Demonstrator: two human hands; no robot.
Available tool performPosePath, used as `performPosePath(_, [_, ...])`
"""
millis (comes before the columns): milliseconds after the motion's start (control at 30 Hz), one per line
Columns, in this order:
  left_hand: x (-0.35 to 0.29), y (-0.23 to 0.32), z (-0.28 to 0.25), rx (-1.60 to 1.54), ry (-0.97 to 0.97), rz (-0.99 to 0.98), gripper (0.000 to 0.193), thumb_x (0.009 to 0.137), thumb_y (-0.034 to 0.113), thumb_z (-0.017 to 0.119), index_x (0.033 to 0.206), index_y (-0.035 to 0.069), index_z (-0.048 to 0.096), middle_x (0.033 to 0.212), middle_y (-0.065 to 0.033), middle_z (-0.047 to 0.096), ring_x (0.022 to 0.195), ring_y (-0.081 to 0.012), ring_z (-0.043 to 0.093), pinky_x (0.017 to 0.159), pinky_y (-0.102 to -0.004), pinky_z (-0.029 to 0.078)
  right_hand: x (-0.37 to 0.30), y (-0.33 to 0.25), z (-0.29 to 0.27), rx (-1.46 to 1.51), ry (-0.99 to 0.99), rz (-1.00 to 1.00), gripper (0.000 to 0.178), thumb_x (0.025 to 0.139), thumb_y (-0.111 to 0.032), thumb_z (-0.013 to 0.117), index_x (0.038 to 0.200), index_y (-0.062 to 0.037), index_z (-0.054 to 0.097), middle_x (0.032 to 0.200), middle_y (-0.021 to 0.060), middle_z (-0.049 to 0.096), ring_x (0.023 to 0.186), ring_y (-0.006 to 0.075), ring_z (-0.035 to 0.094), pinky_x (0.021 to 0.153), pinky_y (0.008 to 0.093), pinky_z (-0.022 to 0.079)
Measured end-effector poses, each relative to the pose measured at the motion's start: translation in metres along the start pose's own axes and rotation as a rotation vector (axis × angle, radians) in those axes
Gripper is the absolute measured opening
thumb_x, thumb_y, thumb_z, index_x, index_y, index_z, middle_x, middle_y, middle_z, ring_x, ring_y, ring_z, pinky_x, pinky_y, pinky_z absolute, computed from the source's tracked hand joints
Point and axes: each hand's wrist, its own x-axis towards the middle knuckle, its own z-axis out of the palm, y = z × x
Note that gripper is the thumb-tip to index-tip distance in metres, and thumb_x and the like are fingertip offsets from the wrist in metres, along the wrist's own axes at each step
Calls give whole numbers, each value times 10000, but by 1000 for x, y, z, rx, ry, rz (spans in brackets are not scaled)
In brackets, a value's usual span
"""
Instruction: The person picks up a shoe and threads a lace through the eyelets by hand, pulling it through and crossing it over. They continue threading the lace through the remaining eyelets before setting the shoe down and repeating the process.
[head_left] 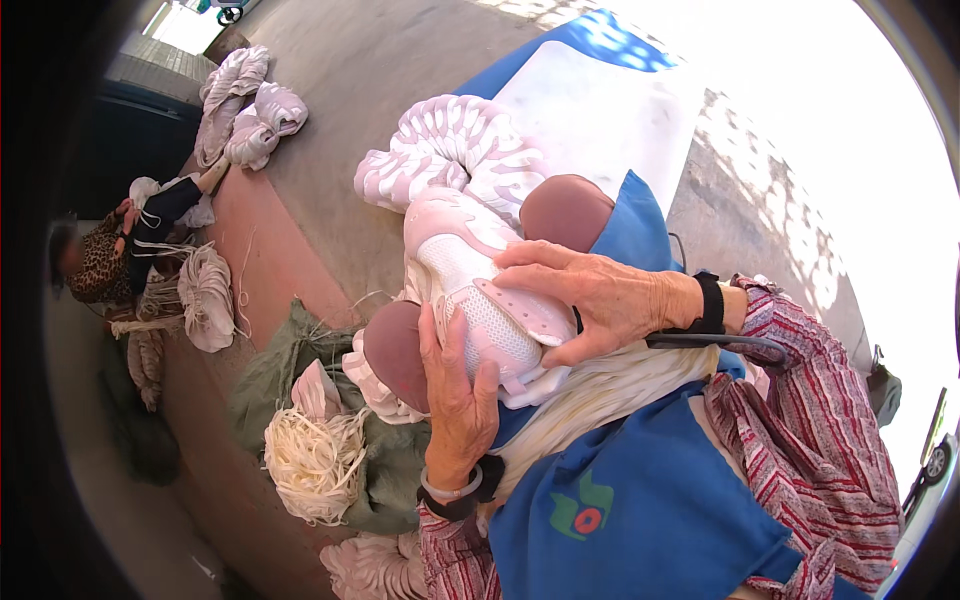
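Observation:
A white and pale pink mesh shoe upper (480, 260) lies across my lap, its rounded toe pointing away from me. On its left side rests my left hand (457, 400), fingers stretched and slightly apart. My right hand (590, 290) lies over the right side, beside a pink strip with lace holes (527, 312); its fingers are spread and the thumb stands apart. The fingertips' undersides are hidden. A long bundle of cream laces (610, 400) is draped over the blue apron (640, 510) below the upper.
Coiled stacks of pink-white uppers (455, 145) sit beyond, before a white sheet (600, 110). Reddish-brown rounded shapes (568, 212) flank the upper. At left are a lace heap (315, 460), a green sack (395, 465) and a seated person (110, 255) among more bundles.

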Motion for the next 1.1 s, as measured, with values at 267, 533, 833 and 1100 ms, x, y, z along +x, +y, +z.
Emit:
performPosePath(267, [11, 12, -2, 144, -22, 22, 561, 983, 339, 521, 1443, 40, 399, 1534, -298, 222, 1404, -429, 281, 1138, -504, 232, -6, 9, 1, 44, 65, -145, 743, 659, -267, 819, 1242, 36, 472, 1322, 252, 400, 1239, 430, 427, 1047, 476, 401])
performPosePath(533, [5, 14, 4, 249, -38, -14, 666, 963, 472, 521, 1465, 74, 335, 1546, -293, 158, 1413, -444, 240, 1114, -528, 254, 4, 19, 0, 40, 68, -238, 609, 661, -231, 789, 1126, 58, 524, 1222, 216, 459, 1184, 377, 456, 1021, 444, 427])
performPosePath(833, [20, -9, -16, -51, -18, -143, 504, 948, 465, 568, 1236, 82, 414, 1430, -221, 313, 1327, -344, 344, 1104, -484, 278, 8, 21, 1, 304, 28, -144, 497, 720, -258, 766, 1010, 83, 549, 1165, 202, 469, 1104, 355, 495, 961, 411, 456])
performPosePath(1100, [29, -8, -15, -259, -42, -149, 466, 952, 415, 593, 1227, 96, 394, 1489, -261, 229, 1375, -400, 295, 1114, -517, 260, 5, 16, -11, 461, 68, -56, 430, 748, -221, 755, 970, 92, 561, 1183, 218, 466, 1133, 363, 496, 971, 416, 451])
